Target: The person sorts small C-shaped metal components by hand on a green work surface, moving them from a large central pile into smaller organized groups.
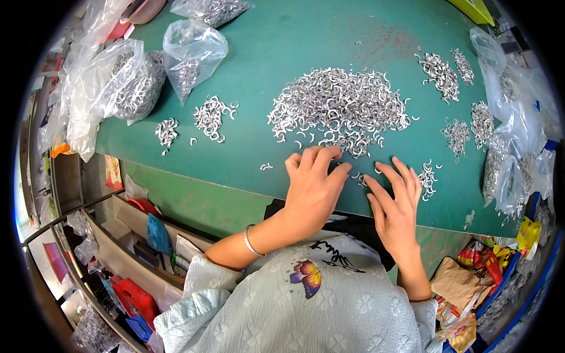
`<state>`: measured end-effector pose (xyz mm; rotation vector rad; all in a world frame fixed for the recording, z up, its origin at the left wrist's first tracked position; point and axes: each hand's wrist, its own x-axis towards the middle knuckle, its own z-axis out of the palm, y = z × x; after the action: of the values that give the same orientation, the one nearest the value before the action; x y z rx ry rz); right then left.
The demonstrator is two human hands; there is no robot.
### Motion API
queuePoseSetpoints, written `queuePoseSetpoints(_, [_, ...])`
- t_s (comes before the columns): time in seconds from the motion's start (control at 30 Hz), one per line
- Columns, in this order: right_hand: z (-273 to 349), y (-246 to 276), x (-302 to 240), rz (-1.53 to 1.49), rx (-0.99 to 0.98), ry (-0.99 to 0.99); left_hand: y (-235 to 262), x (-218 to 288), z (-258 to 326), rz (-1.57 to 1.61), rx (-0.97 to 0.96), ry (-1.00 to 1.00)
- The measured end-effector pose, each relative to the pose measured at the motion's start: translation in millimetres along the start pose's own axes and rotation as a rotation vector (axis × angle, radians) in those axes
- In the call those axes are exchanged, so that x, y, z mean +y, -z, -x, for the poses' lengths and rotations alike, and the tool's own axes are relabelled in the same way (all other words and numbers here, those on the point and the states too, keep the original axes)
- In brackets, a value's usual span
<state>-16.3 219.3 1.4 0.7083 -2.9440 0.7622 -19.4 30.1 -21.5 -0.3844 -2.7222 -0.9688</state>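
Note:
A large heap of small silver crescent-shaped metal pieces (341,100) lies on the green tabletop. My left hand (313,185) is at the heap's near edge, its fingers curled down and the thumb drawn toward them; whatever is under the fingertips is hidden. To its right, my right hand (397,203) has its fingers spread, the tips on or just above the table. A few loose crescent pieces (360,179) lie between the two hands, near the right fingertips. A small pile of crescents (428,180) sits just right of my right hand.
Small piles (213,119) lie to the left, and others (442,76) to the right. Clear plastic bags of metal pieces (132,82) stand at the left; more bags (509,159) line the right edge. A drawer-like shelf (141,235) is below left, food wrappers (477,256) below right.

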Motion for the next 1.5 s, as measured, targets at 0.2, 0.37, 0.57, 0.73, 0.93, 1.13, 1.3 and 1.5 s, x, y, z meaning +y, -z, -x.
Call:
queuePoseSetpoints(0.2, [7,3,8,-0.035,0.061,0.000,4,-1,4,0.054,0.004,0.000])
queuePoseSetpoints(0.37, [4,-3,0,-0.003,0.073,0.024,-6,6,2,0.077,-0.028,-0.023])
queuePoseSetpoints(0.57, [7,-3,8,0.014,0.153,0.013,2,2,7,0.083,-0.046,-0.031])
queuePoseSetpoints(0.73, [6,-3,3,-0.009,0.110,0.071,4,8,6,0.130,-0.056,-0.035])
queuePoseSetpoints(0.93, [5,-3,9,-0.014,0.148,0.007,2,7,10,0.093,-0.097,-0.052])
queuePoseSetpoints(1.13, [1,-8,-3,-0.035,0.122,0.046,0,10,15,0.151,-0.106,-0.040])
queuePoseSetpoints(1.3, [8,-7,1,-0.034,0.142,0.063,4,8,13,0.153,-0.084,-0.022])
queuePoseSetpoints(1.5, [8,-10,0,0.027,0.116,0.084,0,9,13,0.133,-0.093,-0.025])
